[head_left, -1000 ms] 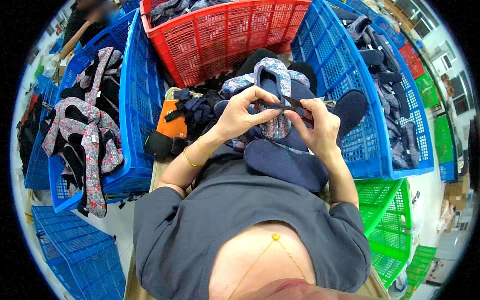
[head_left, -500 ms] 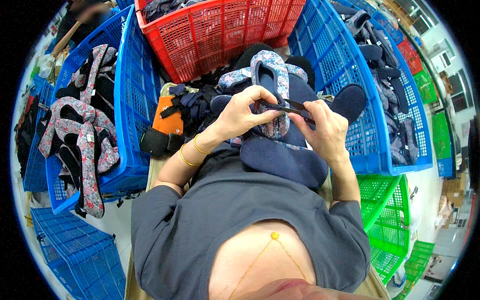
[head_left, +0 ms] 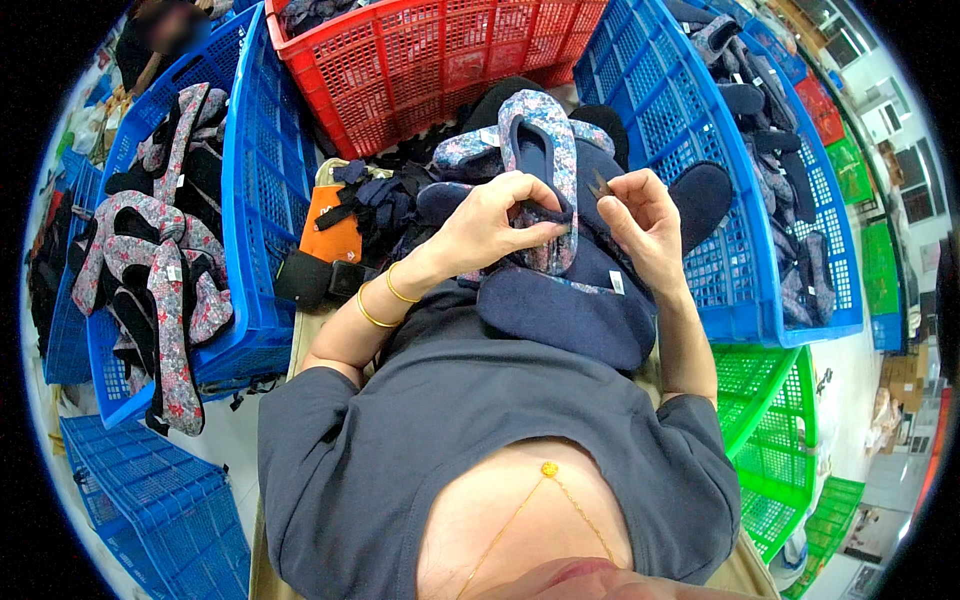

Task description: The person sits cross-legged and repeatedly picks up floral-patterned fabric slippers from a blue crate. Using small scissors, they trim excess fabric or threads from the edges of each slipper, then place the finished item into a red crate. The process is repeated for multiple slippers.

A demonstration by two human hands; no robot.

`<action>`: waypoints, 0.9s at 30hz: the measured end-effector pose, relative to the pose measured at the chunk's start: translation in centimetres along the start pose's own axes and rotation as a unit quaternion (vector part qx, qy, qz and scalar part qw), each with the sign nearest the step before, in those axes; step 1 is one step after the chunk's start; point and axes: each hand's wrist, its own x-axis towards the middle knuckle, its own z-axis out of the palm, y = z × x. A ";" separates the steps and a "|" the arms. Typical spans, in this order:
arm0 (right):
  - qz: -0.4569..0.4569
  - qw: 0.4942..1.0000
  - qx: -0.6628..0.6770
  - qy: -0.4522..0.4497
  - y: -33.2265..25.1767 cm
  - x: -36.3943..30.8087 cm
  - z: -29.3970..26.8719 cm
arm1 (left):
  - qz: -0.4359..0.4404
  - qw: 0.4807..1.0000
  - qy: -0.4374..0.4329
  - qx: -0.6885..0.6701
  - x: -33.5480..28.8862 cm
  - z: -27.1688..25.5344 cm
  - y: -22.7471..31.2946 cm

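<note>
My left hand (head_left: 487, 222) pinches the inner edge of a blue floral slipper (head_left: 562, 150), whose dark navy lining shows. To the right, my right hand (head_left: 648, 228) is closed around small thread snips (head_left: 600, 187). Their dark tips point up and left, apart from the slipper; the rest of them is hidden in my fingers. More slippers are heaped on my lap under both hands. One navy slipper sole (head_left: 560, 318) lies nearest my body, beside a small white tag (head_left: 616, 283).
Blue crates (head_left: 262, 190) flank me, with grey-red floral slippers (head_left: 172, 290) on the left. A red crate (head_left: 430, 75) stands ahead. Dark fabric scraps (head_left: 385, 205) lie beside an orange piece (head_left: 333, 225). Green crates (head_left: 775, 450) are at lower right. Another person (head_left: 150, 45) is far left.
My right hand has drawn the snips back from the slipper, up and to the right. The left hand stays at the slipper's edge. The view has shifted slightly.
</note>
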 end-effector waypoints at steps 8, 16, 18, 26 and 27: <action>-0.082 0.957 -0.279 -0.015 0.0 -1.3 -0.7 | -0.017 0.999 -0.017 0.024 -0.1 -0.4 0.4; 0.138 0.990 0.036 -0.015 1.6 0.9 -1.0 | 0.135 0.985 0.089 -0.064 0.9 -2.0 0.2; 0.200 0.973 0.104 -0.042 1.0 1.1 -0.4 | 0.148 0.955 0.093 -0.240 0.8 -1.7 0.5; 0.082 0.940 0.320 0.082 0.4 2.0 1.0 | -0.038 0.924 -0.038 -0.378 0.7 0.5 -2.6; 0.077 0.950 0.286 0.100 0.3 2.3 0.6 | -0.015 0.946 -0.043 -0.320 1.2 0.3 -2.8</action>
